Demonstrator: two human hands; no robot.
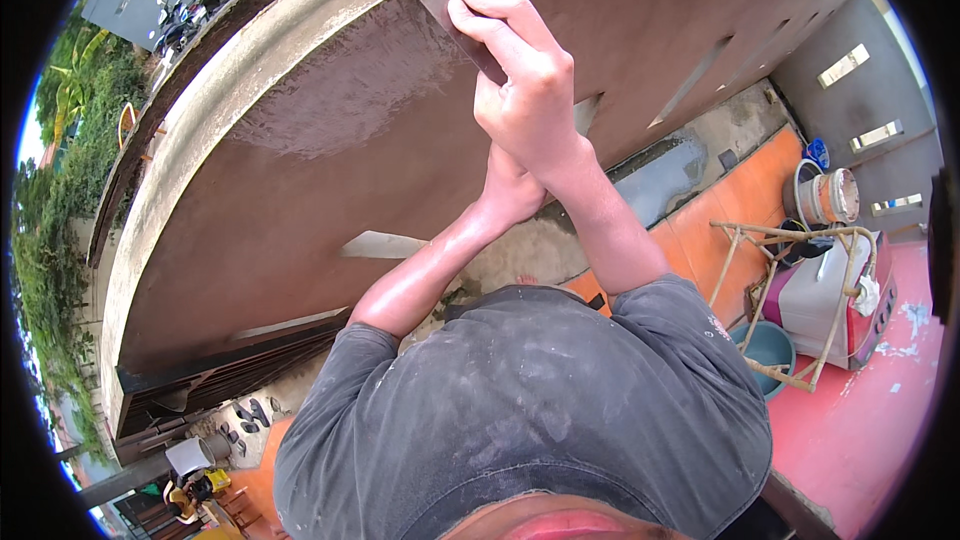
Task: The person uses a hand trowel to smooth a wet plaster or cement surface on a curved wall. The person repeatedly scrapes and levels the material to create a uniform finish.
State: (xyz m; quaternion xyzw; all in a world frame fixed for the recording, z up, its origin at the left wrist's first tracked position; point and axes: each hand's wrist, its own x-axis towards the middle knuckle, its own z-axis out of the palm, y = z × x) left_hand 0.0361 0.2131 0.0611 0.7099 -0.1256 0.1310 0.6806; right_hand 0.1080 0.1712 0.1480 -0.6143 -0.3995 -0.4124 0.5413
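Observation:
Two fingers of my right hand (pixel 528 90) press along a flat putty scraper (pixel 444 3), which is gripped in that hand. Its wide end is against the upper part of a brown wall (pixel 300 195), just under the pale top ledge. A lighter, streaky, smeared patch (pixel 345 90) spreads over the wall to the left of the blade. My left hand (pixel 510 186) is below, close behind the right wrist. Its fingers are hidden there, so whether it holds anything cannot be seen.
Slots such as a narrow opening (pixel 385 244) pierce the wall. On the right stand a bamboo frame (pixel 845 280), a teal tub (pixel 768 345), stacked buckets (pixel 835 195) and a white-and-maroon appliance (pixel 815 305). Sandals (pixel 250 413) lie at lower left. Water (pixel 665 175) wets the floor.

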